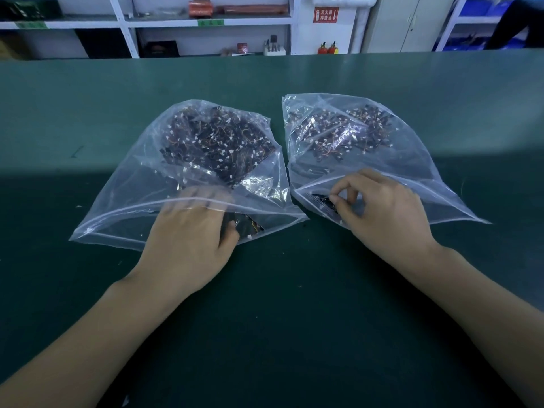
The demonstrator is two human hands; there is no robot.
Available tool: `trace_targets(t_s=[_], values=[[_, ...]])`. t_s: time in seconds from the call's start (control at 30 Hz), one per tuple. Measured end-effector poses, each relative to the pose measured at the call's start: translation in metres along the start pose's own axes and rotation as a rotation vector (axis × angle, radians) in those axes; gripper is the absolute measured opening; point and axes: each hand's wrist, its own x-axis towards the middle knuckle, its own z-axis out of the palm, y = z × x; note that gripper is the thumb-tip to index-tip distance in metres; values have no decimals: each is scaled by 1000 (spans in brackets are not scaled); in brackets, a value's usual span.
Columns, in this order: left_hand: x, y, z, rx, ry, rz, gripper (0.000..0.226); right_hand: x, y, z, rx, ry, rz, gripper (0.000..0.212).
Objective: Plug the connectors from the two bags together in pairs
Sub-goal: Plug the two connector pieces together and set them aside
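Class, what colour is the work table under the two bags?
Dark green table, seen in the head view.

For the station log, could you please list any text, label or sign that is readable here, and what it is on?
Red wall sign: white Chinese characters with an arrow, too blurred to read reliably.
Green shelf labels: too small to read.
Part pinched by the right hand: faint print, unreadable.
Nothing else legible.

Bare mat (279, 304) near; bags (188, 172) beyond, prob.
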Motion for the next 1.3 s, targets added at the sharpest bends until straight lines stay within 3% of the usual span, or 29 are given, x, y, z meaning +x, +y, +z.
trace_targets(t_s=[0.13, 0.3, 0.9, 1.13, 1.3], values=[[0, -1, 1, 57, 23, -20, 26, -1, -1, 2, 42, -16, -5, 17], [-1, -6, 3, 105, 100, 37, 11, -2, -7, 2, 128, -5, -12, 25], [5, -17, -2, -90, 235, 212, 23, -11, -22, 7, 431, 15, -134, 15], [2, -11, 0, -137, 406, 342, 15, -12, -22, 7, 484, 31, -185, 16], [-1, 6, 3, -310, 490, 398, 16, -15, -26, 7, 484, 20, -217, 17]])
